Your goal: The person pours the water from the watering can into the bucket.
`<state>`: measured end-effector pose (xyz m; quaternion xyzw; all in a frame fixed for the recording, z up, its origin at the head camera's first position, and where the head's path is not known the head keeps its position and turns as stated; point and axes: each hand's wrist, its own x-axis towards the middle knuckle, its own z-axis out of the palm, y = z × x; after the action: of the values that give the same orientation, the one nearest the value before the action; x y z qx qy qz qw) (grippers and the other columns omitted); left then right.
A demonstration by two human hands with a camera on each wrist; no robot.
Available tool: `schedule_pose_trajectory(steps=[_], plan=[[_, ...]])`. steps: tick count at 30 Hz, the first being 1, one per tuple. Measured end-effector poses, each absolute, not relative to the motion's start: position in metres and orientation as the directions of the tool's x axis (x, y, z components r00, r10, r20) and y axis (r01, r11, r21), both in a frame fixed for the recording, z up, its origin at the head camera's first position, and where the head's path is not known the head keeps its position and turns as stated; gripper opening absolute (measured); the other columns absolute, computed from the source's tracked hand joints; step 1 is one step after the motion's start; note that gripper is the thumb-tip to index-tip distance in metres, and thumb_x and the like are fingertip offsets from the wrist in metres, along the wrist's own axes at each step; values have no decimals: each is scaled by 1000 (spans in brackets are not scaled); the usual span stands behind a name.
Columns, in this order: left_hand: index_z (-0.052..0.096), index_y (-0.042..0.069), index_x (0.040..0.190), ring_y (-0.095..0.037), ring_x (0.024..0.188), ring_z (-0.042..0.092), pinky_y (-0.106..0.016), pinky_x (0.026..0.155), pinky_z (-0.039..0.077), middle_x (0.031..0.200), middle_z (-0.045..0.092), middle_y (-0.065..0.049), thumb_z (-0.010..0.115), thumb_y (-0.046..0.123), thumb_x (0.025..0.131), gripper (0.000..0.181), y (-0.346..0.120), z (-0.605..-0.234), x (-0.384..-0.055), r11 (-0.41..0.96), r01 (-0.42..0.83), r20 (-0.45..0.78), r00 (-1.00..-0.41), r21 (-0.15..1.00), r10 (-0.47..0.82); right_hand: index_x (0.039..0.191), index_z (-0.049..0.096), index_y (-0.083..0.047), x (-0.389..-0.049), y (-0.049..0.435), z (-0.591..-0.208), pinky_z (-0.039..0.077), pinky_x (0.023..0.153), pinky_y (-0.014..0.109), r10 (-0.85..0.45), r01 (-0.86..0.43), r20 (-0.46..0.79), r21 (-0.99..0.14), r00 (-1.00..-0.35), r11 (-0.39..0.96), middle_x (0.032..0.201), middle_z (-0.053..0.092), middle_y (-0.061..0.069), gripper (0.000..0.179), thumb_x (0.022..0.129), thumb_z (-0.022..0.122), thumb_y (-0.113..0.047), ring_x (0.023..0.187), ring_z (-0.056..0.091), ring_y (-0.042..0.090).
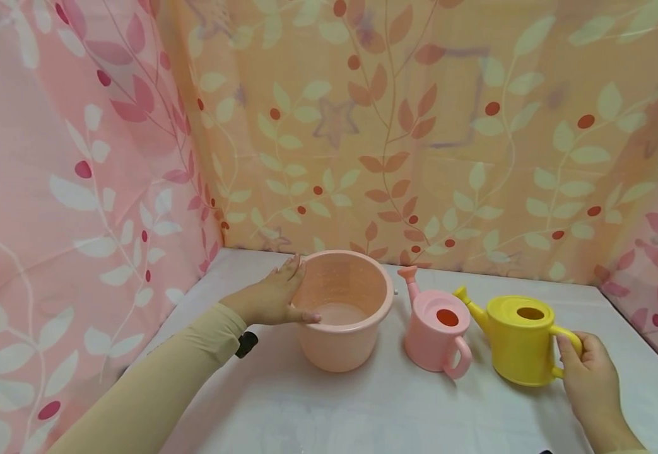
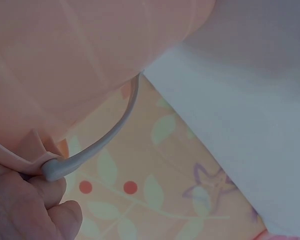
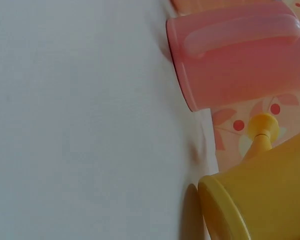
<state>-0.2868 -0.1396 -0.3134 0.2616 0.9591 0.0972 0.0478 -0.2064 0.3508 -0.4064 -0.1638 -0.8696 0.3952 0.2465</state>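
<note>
My left hand grips the left rim of a pale pink plastic bucket, its thumb lapping over the front of the rim. The left wrist view shows fingers curled at the rim, by the joint of the bucket's grey handle. On the right, my right hand holds the handle of a yellow watering can, whose spout points left. The right wrist view shows the can's yellow body tilted by the camera angle, with that hand out of sight.
Between the bucket and the yellow can stands a pink watering can, its spout to the back left and its handle to the front right. All stand on a white-covered table. Leaf-patterned curtains close off the back and sides.
</note>
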Motion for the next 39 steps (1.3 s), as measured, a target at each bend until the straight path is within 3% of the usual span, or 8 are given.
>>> schedule_pose_trajectory(steps=[12, 21, 30, 39], plan=[[4, -3, 145, -26, 139, -4, -47, 111, 8, 151, -8, -19, 48, 78, 69, 119, -139, -315, -289, 845, 494, -48, -857, 206, 513, 94, 53, -2, -189, 371, -410, 38, 50, 16, 419, 71, 259, -776, -870, 626, 67, 50, -14, 32, 96, 45, -32, 65, 42, 1], [4, -2, 145, -26, 139, -5, -47, 111, 8, 151, -9, -18, 50, 76, 70, 118, -137, -315, -290, 841, 496, -43, -855, 215, 516, 95, 54, 2, -185, 384, -416, 38, 52, 15, 430, 125, 204, -773, -879, 622, 67, 53, -11, 41, 95, 45, -37, 66, 42, 0], [4, -2, 145, -26, 139, -4, -47, 111, 8, 151, -8, -18, 50, 77, 70, 118, -136, -317, -291, 834, 505, -37, -851, 222, 524, 90, 56, 3, -180, 391, -422, 36, 53, 12, 442, 127, 221, -763, -869, 634, 66, 52, -15, 39, 95, 47, -34, 66, 42, -6], [-1, -1, 145, -24, 139, -6, -44, 111, 6, 151, -9, -15, 48, 79, 69, 120, -143, -313, -290, 849, 478, -58, -863, 225, 502, 94, 56, 4, -183, 394, -418, 34, 54, 14, 361, 87, 227, -732, -904, 676, 69, 54, -17, 41, 96, 43, -35, 67, 42, -10]])
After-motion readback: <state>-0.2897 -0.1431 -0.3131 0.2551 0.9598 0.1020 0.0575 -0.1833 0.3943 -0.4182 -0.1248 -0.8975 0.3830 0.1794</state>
